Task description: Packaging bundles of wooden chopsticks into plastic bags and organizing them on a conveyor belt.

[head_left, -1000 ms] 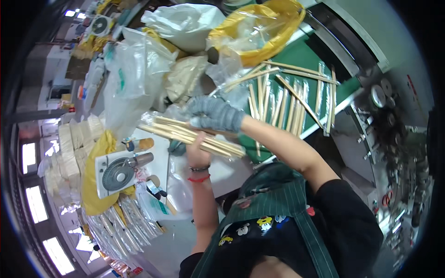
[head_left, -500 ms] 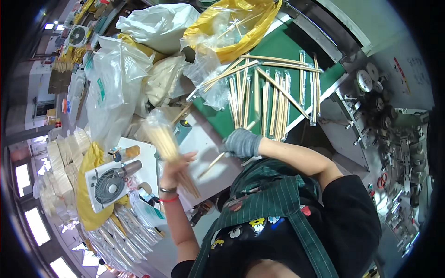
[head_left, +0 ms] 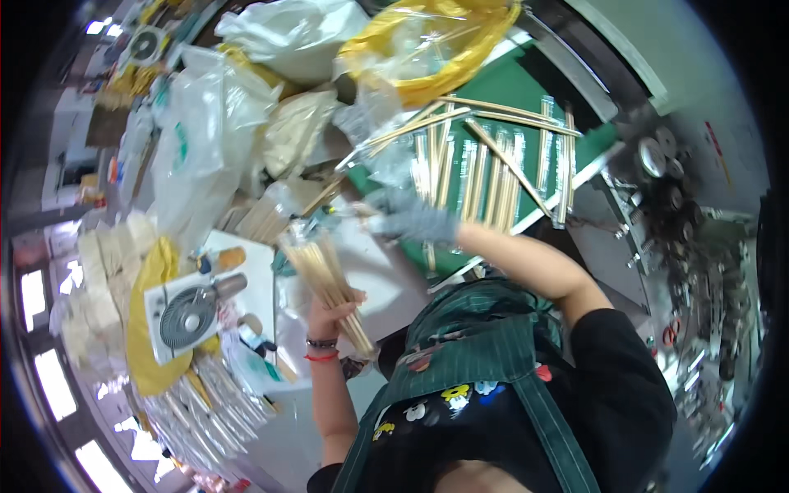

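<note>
My left hand point(head_left: 330, 315), bare with a dark band and a red cord at the wrist, is wrapped round a bundle of pale wooden chopsticks point(head_left: 316, 264). The bundle leans, its upper ends fanned out and its lower ends showing below my fingers. Over the left edge of the green belt is my right hand point(head_left: 417, 222) in a grey glove. Motion smears its fingers, so whatever they hold does not show. Beyond it, several clear-wrapped pairs of chopsticks point(head_left: 501, 177) lie on the green belt point(head_left: 485, 86), some crossing others.
A yellow bag point(head_left: 382, 51) and white plastic sacks point(head_left: 292, 37) stand at the far side. To the left are a fan point(head_left: 187, 318) and stacked silvery packs point(head_left: 193, 419). Machine rollers point(head_left: 653, 156) line the right side, beyond the belt's white metal edge point(head_left: 588, 170).
My right hand has moved left and away from me, off the near end of the belt. The chopstick bundle in my left hand has come lower and slightly right, with its upper ends spread wider.
</note>
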Demonstrator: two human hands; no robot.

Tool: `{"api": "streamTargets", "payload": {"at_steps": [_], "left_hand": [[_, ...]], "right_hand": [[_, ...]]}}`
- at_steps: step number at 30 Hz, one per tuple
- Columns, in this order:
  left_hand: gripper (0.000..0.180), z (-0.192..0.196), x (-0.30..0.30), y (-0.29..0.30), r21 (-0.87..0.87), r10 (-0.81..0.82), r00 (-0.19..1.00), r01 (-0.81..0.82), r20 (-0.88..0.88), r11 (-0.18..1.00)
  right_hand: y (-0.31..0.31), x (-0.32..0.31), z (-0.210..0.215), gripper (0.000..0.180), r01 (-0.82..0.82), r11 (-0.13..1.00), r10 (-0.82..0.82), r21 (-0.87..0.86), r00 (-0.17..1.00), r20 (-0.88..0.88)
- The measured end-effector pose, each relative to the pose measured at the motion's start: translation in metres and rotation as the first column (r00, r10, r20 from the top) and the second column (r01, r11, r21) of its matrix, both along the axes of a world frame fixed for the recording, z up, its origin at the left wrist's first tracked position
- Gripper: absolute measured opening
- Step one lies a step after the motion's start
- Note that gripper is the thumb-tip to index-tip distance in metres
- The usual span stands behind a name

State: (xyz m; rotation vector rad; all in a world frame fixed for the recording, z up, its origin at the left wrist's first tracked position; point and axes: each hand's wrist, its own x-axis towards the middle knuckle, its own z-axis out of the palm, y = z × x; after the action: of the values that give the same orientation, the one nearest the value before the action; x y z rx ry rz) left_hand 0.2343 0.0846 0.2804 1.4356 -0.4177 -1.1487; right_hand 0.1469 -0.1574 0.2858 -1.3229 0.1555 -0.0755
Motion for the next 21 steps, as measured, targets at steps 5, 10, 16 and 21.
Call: {"api": "streamTargets", "payload": {"at_steps": [5, 10, 16, 21], "left_hand": [[0.03, -0.003, -0.038, -0.05, -0.001, 0.332, 0.895, -0.348, -0.298, 0.937], [0.044, -0.033, -0.04, -0.036, 0.037, 0.38, 0.884, -0.385, -0.272, 0.922], [0.03, -0.041, -0.025, -0.007, -0.071, 0.379, 0.812, -0.454, -0.444, 0.888], [0.026, -0.051, -0.019, -0.017, -0.09, 0.271, 0.827, -0.358, -0.493, 0.929]], "right_hand": [[0.065, 0.027, -0.012, 0.024, 0.491, 0.802, -0.47, 0.339, 0.87, -0.147], [0.011, -0.015, -0.08, 0.034, 0.467, 0.66, -0.551, -0.589, 0.833, 0.044], [-0.114, -0.108, -0.183, 0.035, -0.035, 0.082, -0.961, -0.996, 0.264, -0.088], [-0.116, -0.104, -0.206, 0.015, 0.382, 0.615, -0.766, -0.69, 0.499, -0.406]]}}
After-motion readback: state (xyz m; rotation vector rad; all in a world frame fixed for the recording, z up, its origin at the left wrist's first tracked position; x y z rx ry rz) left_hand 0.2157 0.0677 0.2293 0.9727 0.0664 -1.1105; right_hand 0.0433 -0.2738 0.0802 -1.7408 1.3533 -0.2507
